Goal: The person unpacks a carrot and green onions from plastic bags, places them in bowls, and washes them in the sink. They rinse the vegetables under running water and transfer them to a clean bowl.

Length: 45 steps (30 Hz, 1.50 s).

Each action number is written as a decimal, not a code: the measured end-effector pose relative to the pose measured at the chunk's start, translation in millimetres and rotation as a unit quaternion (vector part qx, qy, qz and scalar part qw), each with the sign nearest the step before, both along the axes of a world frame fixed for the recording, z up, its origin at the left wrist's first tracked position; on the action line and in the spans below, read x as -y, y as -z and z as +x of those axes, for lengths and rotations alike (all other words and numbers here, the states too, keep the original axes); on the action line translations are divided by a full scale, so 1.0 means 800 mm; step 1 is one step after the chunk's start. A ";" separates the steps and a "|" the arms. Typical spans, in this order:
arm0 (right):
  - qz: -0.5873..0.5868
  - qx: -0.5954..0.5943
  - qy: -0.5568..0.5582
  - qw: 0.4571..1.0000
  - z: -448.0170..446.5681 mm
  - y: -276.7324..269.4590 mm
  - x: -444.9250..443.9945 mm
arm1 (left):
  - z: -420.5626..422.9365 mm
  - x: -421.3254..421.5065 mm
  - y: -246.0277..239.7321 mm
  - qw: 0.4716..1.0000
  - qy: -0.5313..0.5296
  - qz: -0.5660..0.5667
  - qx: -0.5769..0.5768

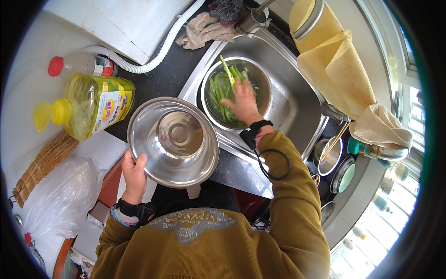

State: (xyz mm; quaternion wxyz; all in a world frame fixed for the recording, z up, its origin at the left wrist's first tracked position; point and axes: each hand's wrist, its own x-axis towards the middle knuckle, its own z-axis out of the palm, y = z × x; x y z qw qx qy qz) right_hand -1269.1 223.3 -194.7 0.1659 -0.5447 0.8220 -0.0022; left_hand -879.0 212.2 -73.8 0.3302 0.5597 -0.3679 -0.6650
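My left hand (135,176) grips the rim of a wide stainless steel bowl (153,153), tilted so its shiny inside faces me. Nothing but a little brown reflection shows within it. My right hand (244,101) is over a round metal basin (267,101) in the sink, its fingers touching or just above the contents. Water, green beans (218,91) and thicker green stalks (227,69) lie in the basin; one pale stalk leans on its rim. The right fingertips are slightly blurred, and whether they grip a stalk is unclear.
The stainless sink (292,87) surrounds the basin. Left are a yellow dish soap bottle (101,104), a red-capped bottle (83,65), a straw brush (43,167) and a white hose (167,45). A rag (205,31) lies behind. Metal bowls (327,157) stand at right, below hanging yellow cloth (334,66).
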 end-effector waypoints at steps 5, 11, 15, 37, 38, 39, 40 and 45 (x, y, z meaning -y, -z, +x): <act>0.121 0.062 -0.002 0.991 0.023 -0.001 0.014 | -0.005 -0.001 -0.003 1.000 -0.001 0.016 0.001; 0.049 0.236 0.051 0.969 -0.020 0.008 -0.006 | 0.006 -0.002 0.000 1.000 0.020 -0.001 0.011; 0.031 0.195 0.063 0.978 -0.049 0.002 -0.023 | 0.006 -0.005 0.004 1.000 -0.008 -0.005 -0.010; 0.090 0.087 0.041 0.991 -0.034 -0.032 0.013 | 0.000 -0.004 0.002 1.000 0.007 0.003 -0.015; 0.160 0.117 0.046 0.979 -0.022 -0.030 0.019 | 0.000 -0.003 0.002 1.000 0.007 0.003 -0.014; 0.189 0.126 0.062 0.972 -0.009 -0.024 0.028 | -0.001 -0.003 0.002 1.000 0.006 -0.006 -0.020; 0.218 0.137 0.075 0.963 0.004 -0.017 0.038 | -0.002 -0.002 0.001 1.000 0.008 0.003 -0.007; 0.107 0.071 0.117 0.985 0.030 0.020 0.063 | -0.003 0.000 -0.002 1.000 0.005 -0.003 0.007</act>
